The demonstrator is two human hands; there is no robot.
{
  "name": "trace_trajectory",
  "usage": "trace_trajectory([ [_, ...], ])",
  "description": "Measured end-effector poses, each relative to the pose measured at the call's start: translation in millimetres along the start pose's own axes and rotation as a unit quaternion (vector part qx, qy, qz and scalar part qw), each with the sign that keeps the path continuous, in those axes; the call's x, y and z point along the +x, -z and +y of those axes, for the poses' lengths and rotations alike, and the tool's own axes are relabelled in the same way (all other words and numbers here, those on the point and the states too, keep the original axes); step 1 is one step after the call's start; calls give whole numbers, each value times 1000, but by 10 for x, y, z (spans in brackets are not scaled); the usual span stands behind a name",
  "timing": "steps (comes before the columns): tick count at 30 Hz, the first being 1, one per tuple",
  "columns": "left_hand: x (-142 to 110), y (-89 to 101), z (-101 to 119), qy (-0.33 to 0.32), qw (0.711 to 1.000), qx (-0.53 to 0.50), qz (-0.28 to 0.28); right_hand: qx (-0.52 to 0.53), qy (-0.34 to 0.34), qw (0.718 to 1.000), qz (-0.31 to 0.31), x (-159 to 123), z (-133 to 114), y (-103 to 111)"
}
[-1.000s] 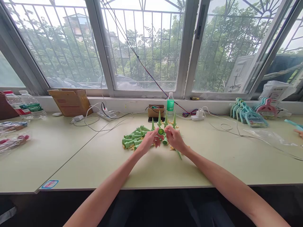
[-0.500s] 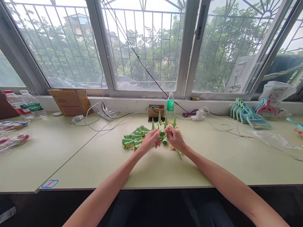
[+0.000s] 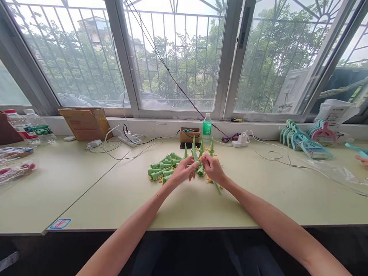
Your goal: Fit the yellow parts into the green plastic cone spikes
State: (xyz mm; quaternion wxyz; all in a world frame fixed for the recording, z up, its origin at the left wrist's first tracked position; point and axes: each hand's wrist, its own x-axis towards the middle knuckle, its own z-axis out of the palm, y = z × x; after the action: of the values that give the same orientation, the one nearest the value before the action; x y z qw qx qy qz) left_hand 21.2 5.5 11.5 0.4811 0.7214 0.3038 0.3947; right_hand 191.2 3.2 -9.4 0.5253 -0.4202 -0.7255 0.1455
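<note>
My left hand (image 3: 186,169) is closed on a pale green pointed cone (image 3: 194,153), which stands nearly upright with its tip away from me. Close beside it, my right hand (image 3: 212,168) makes a pinch at the cone's lower end; whatever is between its fingertips is too small to make out. Several green tubes (image 3: 158,174) with small yellow pieces lie heaped by my left hand. Behind the hands, several green cones (image 3: 212,145) stand upright with yellow parts at their bases. Another green cone (image 3: 217,188) lies under my right wrist.
A small cardboard box (image 3: 189,135) and a green-labelled bottle (image 3: 207,125) stand at the back by the window. White cables and a power strip (image 3: 131,140) lie at left. Teal hangers (image 3: 314,148) are on the right, and another person's hand (image 3: 362,160) shows at the right edge.
The cone in my left hand has turned more upright, so its open end no longer faces me. At the far right, the other person's hand and teal item have shifted slightly left.
</note>
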Motion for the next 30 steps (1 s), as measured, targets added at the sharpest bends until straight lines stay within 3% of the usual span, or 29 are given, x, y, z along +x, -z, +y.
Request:
trace_trajectory([
  [13, -8, 3, -57, -14, 998, 0, 53, -22, 0, 1000, -6, -1, 3, -10],
  [23, -14, -34, -4, -20, 991, 103, 82, -31, -6, 999, -2, 0, -13, -16],
  [30, 11, -50, -58, -23, 990, 103, 91, -35, -4, 999, 12, -16, -69, 2],
])
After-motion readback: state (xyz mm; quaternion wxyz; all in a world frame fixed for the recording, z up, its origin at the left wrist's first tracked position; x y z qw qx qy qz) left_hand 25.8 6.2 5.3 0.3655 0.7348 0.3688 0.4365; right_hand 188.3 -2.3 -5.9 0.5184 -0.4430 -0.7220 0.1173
